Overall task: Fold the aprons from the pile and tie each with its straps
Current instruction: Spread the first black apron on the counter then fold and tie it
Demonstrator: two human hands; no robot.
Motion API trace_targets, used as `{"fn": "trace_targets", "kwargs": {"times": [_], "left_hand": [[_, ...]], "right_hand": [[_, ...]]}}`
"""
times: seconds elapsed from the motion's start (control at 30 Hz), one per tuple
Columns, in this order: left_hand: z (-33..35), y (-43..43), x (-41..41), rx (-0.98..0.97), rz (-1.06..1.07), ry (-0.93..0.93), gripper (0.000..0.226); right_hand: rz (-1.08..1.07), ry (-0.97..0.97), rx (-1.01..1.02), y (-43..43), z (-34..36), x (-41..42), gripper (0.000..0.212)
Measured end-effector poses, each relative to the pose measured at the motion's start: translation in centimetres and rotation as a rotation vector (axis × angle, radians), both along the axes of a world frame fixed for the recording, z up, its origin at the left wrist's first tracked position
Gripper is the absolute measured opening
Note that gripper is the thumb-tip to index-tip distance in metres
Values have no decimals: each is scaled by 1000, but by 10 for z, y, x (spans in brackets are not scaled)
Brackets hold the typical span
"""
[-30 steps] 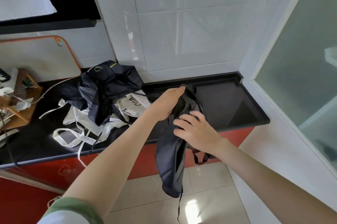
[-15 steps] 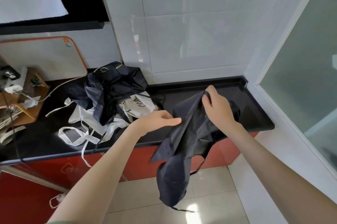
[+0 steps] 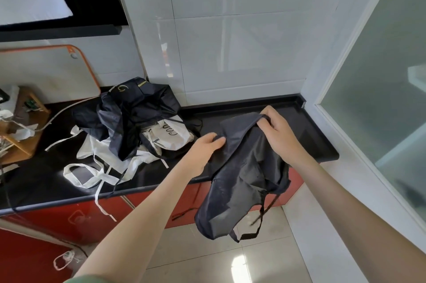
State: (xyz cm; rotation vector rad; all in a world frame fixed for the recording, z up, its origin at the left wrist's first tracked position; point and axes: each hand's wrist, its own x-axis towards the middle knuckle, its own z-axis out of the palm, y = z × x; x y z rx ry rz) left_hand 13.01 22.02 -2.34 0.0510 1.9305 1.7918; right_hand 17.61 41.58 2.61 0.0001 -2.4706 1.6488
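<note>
Person's arms and hands, head view. The left forearm (image 3: 143,211) and the right forearm (image 3: 341,197) are extended forward from the lower edge of the view. The left hand (image 3: 204,152) is held palm-down, its fingertips pinched on an edge of the dark apron (image 3: 242,174). The right hand (image 3: 280,136) is held slightly higher and farther forward, fingers curled and thumb closed on the apron's upper edge. A green sleeve (image 3: 92,279) is seen at the left upper arm.

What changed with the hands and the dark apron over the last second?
The right hand moved from flat on the dark navy fabric apron to gripping its top edge. The left hand released, shifted left and now pinches that edge. The pile of dark and white aprons on the black countertop stayed put.
</note>
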Motion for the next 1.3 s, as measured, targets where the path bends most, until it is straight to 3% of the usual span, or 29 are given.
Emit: {"fn": "trace_targets", "kwargs": {"times": [0.07,0.17,0.2,0.3,0.4,0.47,0.53,0.6,0.7,0.8,0.9,0.97,1.13,1.2,1.27,1.3], "left_hand": [[4,2,-4,36,47,147,12],[18,4,-5,-110,-61,404,26],[22,5,-6,-174,-121,482,24],[37,9,-3,-345,-290,640,22],[48,10,0,-388,-288,741,18],[51,5,0,-401,-214,711,8],[49,-3,0,-422,-190,605,19],[40,-17,0,-585,-343,496,29],[7,-41,1,-907,-586,456,19],[-19,-59,1,-813,-280,458,22],[-19,-56,3,-752,78,596,15],[-11,-48,8,-744,210,650,14],[4,-49,11,-912,93,800,40],[9,-58,7,-954,151,956,44],[11,-64,8,-868,298,1092,46],[9,-66,7,-881,271,1140,48]], "right_hand": [[101,-86,-69,8,-1,1,16],[280,-102,-116,15,1,2,63],[351,-103,-168,14,3,2,69],[465,-229,-210,2,8,1,56],[329,-322,139,-9,7,0,20],[202,-264,164,-11,5,0,11],[152,-217,84,-10,5,0,16],[108,-154,41,-10,5,0,23],[27,19,-92,0,5,-2,34],[46,72,-147,15,6,-1,40],[-24,109,-79,24,5,1,36],[-76,98,2,26,3,1,32],[-141,-89,281,41,-19,-1,13],[-291,-3,259,42,-22,2,2],[-464,178,251,41,-24,6,20],[-478,201,348,42,-26,6,26]]}}
